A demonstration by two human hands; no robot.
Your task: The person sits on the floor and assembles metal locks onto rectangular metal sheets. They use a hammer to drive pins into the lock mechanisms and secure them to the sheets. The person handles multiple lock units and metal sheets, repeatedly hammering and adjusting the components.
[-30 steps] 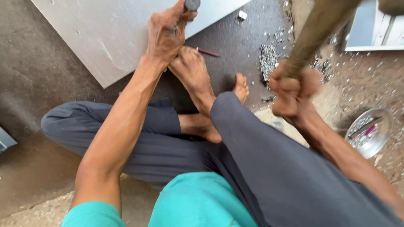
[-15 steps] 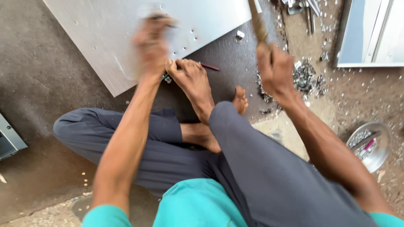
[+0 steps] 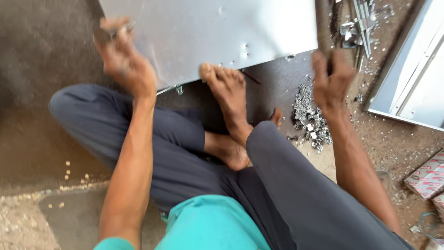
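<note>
Left hand (image 3: 124,65) clenches a slim metal tool (image 3: 111,33); right hand (image 3: 330,78) clamps a dark handle (image 3: 323,23). Sheet metal panel (image 3: 208,32): thin, stiff, likely sharp-edged; foot (image 3: 226,88) pins the near edge.

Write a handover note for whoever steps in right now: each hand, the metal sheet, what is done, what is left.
Left hand: blurred, closed on a thin metal tool at the left edge of the metal sheet.
Right hand: closed on a dark upright handle; its head is out of view.
Sheet: flat on the dark floor, near edge pinned under a bare foot.
Done: a few small punched marks show in the sheet.
Scrap: pile of small metal bits right of the foot.
Left: cannot tell how many marks remain.
</note>
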